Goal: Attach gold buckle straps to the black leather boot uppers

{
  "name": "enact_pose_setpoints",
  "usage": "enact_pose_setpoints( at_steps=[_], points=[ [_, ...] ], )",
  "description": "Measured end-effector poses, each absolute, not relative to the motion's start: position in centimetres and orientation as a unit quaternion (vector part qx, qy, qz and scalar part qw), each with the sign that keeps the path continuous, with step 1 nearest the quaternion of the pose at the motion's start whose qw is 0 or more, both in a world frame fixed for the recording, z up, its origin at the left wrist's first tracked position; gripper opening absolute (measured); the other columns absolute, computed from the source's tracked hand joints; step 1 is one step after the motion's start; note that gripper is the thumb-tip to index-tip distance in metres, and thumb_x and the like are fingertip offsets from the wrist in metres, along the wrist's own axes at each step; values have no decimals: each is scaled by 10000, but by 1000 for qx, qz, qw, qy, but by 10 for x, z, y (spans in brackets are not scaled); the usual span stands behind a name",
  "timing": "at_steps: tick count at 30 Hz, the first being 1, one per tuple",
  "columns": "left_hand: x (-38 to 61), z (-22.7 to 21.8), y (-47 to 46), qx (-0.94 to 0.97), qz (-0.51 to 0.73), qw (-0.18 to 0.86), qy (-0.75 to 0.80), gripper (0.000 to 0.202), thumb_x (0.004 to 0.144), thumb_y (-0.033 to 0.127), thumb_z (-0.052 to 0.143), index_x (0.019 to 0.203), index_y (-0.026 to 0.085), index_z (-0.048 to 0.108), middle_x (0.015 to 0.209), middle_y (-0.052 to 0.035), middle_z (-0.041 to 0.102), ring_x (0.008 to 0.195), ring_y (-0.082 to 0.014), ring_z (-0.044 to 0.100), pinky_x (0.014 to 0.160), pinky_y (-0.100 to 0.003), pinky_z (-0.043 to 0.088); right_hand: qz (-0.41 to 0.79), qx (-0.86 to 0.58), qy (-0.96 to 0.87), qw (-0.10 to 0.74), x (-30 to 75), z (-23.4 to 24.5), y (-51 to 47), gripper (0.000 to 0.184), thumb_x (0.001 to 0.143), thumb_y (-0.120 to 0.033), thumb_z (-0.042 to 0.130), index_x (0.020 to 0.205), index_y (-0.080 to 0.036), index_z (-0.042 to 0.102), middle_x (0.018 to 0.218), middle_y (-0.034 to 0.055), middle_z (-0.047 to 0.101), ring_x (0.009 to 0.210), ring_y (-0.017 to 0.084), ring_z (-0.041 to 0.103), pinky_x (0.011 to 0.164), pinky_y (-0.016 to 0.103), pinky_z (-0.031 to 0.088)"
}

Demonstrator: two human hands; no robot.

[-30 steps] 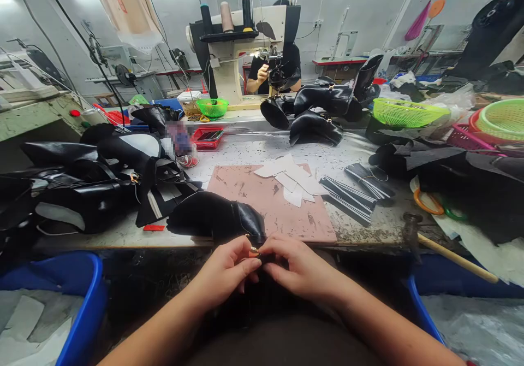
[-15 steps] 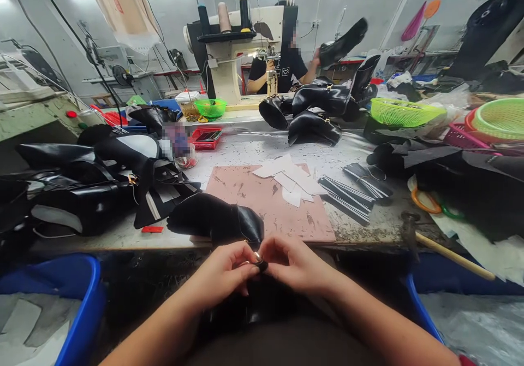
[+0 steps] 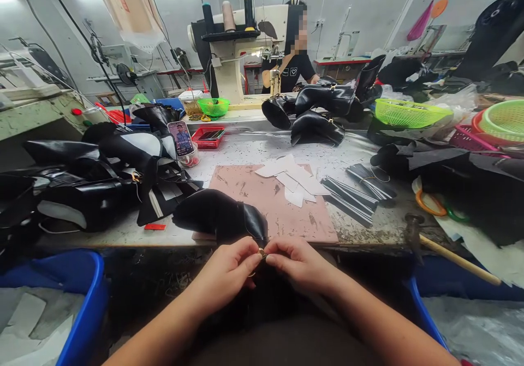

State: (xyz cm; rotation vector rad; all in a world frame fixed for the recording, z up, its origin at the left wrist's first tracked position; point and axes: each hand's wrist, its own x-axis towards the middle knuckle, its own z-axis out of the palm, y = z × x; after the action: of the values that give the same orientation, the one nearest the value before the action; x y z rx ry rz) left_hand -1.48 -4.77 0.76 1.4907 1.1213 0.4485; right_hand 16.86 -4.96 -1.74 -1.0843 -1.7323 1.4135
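Just past the bench's front edge, my left hand [image 3: 235,265] pinches a small gold buckle [image 3: 262,253] between thumb and fingers. Close against it, my right hand [image 3: 301,262] is closed in a pinch on what looks like a thin black strap, mostly hidden by the fingertips. A glossy black boot upper [image 3: 221,213] lies directly beyond both hands, partly over the pink cutting board [image 3: 286,221] and reaching toward the fingers. Dark material hangs below my hands, too dim to make out clearly.
White paper pieces [image 3: 290,177] and black strips [image 3: 350,199] lie on the bench. Boot uppers pile up at left [image 3: 82,191]. A hammer [image 3: 454,257] rests at the right edge. Blue bins [image 3: 96,278] flank me. Beyond the sewing machine [image 3: 229,65] sits a co-worker [image 3: 301,65].
My hands stay together, and the gold buckle now shows between the fingertips, where a dark strap showed before. The co-worker has lowered a raised black boot. The view has shifted slightly.
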Motion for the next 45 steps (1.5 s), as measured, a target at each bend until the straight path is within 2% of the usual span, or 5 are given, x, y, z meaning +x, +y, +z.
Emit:
enact_pose_setpoints(
  at_steps=[11, 18, 26, 35, 45],
  points=[
    [-7, 7, -51, 652, 225, 510, 514, 249, 858, 419, 411, 773, 195, 479, 608, 45, 432, 531, -111, 501, 470, -210, 486, 527, -365, -703, 308, 167, -19, -49, 248, 843, -322, 446, 700, -163, 572, 687, 7, 530, 668, 137, 488, 659, 262, 410],
    [-7, -3, -56, 657, 247, 480, 525, 288, 871, 467, 371, 824, 207, 487, 562, 54, 451, 450, -102, 504, 406, -187, 439, 564, -429, -641, 296, 165, -18, -49, 120, 766, -255, 571, 692, -167, 539, 623, -34, 483, 618, 113, 440, 613, 234, 379],
    [0, 0, -56, 688, 252, 422, 534, 291, 882, 448, 366, 794, 204, 497, 523, 60, 459, 392, -81, 462, 408, -181, 370, 569, -429, -622, 324, 155, -20, -52, 273, 690, -360, 646, 613, -173, 462, 661, -22, 466, 658, 133, 435, 634, 259, 379],
    [-3, -4, -56, 609, 306, 505, 529, 291, 849, 490, 397, 811, 207, 453, 585, 47, 447, 510, -123, 511, 400, -204, 457, 627, -406, -559, 359, 158, -22, -49, 222, 681, -370, 604, 703, -169, 511, 645, -22, 472, 631, 131, 431, 644, 283, 361],
    [0, 2, -53, 670, 252, 438, 544, 223, 849, 410, 412, 784, 202, 461, 525, 65, 455, 421, -101, 500, 404, -188, 420, 565, -409, -637, 327, 159, -20, -50, 307, 796, -427, 473, 634, -167, 483, 644, -11, 440, 632, 129, 406, 616, 265, 361]
  ],
)
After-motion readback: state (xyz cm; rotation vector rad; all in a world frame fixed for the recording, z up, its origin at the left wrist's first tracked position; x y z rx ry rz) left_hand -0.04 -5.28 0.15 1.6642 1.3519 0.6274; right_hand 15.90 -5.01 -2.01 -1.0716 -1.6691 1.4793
